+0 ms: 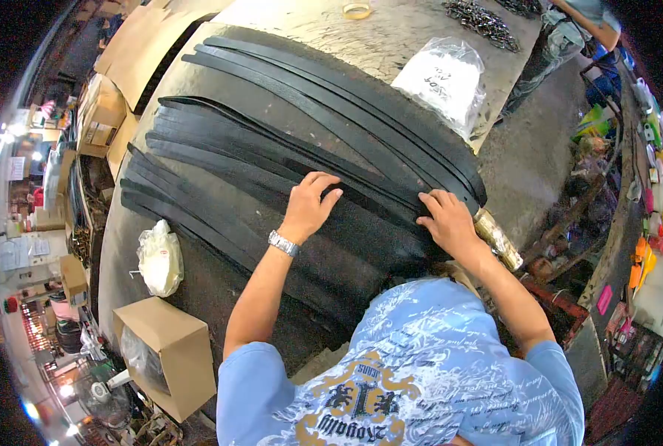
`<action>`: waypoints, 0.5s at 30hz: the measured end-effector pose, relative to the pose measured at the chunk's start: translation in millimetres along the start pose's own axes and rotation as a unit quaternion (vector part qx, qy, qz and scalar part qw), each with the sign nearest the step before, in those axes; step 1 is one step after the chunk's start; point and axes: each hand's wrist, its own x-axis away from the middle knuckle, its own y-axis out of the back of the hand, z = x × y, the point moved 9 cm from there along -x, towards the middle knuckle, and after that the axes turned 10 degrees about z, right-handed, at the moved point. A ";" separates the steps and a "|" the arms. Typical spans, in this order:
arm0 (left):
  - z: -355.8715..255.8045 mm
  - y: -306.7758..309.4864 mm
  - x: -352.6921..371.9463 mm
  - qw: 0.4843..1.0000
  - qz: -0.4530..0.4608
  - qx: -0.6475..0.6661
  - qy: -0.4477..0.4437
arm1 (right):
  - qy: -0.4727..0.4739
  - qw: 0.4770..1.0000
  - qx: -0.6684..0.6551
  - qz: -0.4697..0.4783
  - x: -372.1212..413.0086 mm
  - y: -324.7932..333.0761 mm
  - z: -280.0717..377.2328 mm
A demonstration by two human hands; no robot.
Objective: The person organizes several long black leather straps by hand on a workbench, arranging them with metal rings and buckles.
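Observation:
Long black strips [220,137], which look like leather or a similar material, lie in several rows across the dark worktable. My left hand [311,207], with a metal watch on its wrist, is over the middle of these strips; its thumb and bent fingers are apart. Farther right, my right hand [450,223] has its fingers and thumb around the edges of strips near their right ends. The fingers' undersides are hidden. Another row of black strips [339,100] curves along the far side. Beside my right wrist lies a roll in shiny, yellowish wrapping [499,239].
A white plastic-wrapped package [447,82] with handwriting lies at the far right, near dark metal pieces [480,22] and a tape roll [357,11]. On the left are a plastic-wrapped bundle [160,260] and an open cardboard box [186,364]. Another person [554,52] stands at upper right.

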 end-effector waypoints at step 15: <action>-23.5 -89.8 -22.2 0.891 0.117 0.415 0.143 | -0.181 0.935 -0.298 0.066 -19.8 -7.2 -71.0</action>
